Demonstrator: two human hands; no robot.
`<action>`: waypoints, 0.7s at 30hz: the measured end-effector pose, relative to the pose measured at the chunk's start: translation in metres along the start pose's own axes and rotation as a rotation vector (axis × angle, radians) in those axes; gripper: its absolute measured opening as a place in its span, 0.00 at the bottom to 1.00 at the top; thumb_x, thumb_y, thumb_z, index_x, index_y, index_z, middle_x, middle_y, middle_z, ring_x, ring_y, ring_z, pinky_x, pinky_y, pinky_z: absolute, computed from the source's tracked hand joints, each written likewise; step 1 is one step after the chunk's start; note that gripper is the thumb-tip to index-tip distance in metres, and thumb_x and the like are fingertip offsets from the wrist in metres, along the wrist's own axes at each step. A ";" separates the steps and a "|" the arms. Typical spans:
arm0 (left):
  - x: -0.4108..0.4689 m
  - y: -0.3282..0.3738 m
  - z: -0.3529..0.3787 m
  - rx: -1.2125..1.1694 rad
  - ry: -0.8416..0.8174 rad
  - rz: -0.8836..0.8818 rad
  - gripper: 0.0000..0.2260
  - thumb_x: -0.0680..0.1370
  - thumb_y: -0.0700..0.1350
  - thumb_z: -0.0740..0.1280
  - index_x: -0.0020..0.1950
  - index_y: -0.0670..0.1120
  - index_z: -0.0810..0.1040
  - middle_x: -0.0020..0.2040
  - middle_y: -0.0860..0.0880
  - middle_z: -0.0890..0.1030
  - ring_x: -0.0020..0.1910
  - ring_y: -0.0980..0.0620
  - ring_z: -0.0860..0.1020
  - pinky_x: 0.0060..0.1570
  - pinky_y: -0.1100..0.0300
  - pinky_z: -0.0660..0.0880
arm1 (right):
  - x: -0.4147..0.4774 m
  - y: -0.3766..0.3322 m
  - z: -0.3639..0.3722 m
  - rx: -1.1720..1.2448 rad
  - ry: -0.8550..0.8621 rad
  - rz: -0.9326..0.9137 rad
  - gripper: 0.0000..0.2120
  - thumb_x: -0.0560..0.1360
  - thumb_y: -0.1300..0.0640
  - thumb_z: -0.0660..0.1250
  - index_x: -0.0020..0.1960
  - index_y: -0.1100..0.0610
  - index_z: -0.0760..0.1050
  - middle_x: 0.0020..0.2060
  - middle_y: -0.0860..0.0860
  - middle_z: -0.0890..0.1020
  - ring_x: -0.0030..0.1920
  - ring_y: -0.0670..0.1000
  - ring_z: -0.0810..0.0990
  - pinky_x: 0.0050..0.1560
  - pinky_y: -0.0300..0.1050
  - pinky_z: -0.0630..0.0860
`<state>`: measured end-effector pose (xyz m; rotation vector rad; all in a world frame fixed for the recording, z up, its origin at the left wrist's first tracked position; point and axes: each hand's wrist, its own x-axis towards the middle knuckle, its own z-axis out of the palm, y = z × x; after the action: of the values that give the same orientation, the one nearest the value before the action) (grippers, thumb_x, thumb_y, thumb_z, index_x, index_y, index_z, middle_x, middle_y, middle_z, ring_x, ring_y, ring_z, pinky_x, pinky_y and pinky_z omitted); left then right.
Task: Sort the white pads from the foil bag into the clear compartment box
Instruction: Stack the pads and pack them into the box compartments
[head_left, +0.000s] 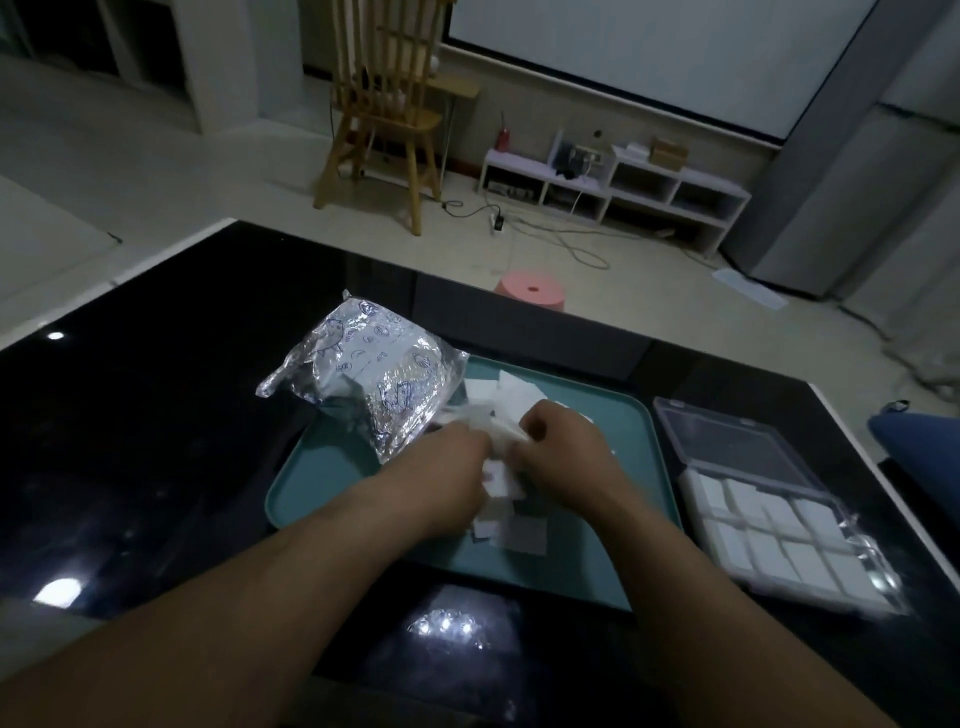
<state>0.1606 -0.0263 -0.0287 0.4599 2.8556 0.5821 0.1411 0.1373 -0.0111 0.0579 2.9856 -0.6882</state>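
View from above a dark table; a teal tray lies at its middle. Loose white pads are heaped on the tray's centre, some spilling toward its near edge. A crinkled foil bag lies across the tray's far-left corner, partly on the table; its long axis seems to run from the far side toward the tray's centre, near end beside the hands. A clear box sits just right of the tray, lid folded open on the far side, its long axis running far to near; its compartments already hold pads lying flat.

Both hands meet over the heap. The right hand has its fingers curled, pinching pads at its tips; the left hand touches the heap, but its fingers are hidden under its own back, so its grip cannot be told.

The pads look thin, light, soft and likely to cling together; best pinched at an edge or corner, one at a time. They appear roughly square and lie at mixed angles with no common direction; each likely needs squaring to its compartment.
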 end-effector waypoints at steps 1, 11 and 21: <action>-0.001 0.003 0.001 -0.004 0.010 0.011 0.18 0.79 0.43 0.65 0.69 0.51 0.76 0.66 0.45 0.76 0.63 0.43 0.77 0.53 0.55 0.70 | -0.004 0.003 -0.004 0.026 0.010 0.000 0.04 0.76 0.56 0.70 0.47 0.52 0.75 0.40 0.46 0.78 0.40 0.47 0.75 0.38 0.45 0.72; -0.006 0.021 0.001 0.003 0.199 0.103 0.19 0.80 0.44 0.62 0.72 0.51 0.75 0.68 0.45 0.76 0.67 0.42 0.73 0.65 0.47 0.72 | -0.045 0.066 -0.038 0.589 -0.149 0.271 0.10 0.79 0.61 0.71 0.60 0.56 0.79 0.44 0.55 0.84 0.33 0.50 0.80 0.29 0.38 0.71; -0.001 0.097 0.011 -1.026 0.052 -0.144 0.19 0.78 0.64 0.67 0.56 0.49 0.80 0.51 0.49 0.85 0.51 0.49 0.84 0.54 0.46 0.82 | -0.065 0.073 -0.055 1.486 -0.287 0.420 0.10 0.84 0.62 0.61 0.59 0.62 0.79 0.37 0.53 0.81 0.29 0.45 0.75 0.27 0.34 0.73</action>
<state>0.1893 0.0618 0.0013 0.0487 2.1662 1.8415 0.2060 0.2259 0.0122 0.5484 1.4945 -2.2715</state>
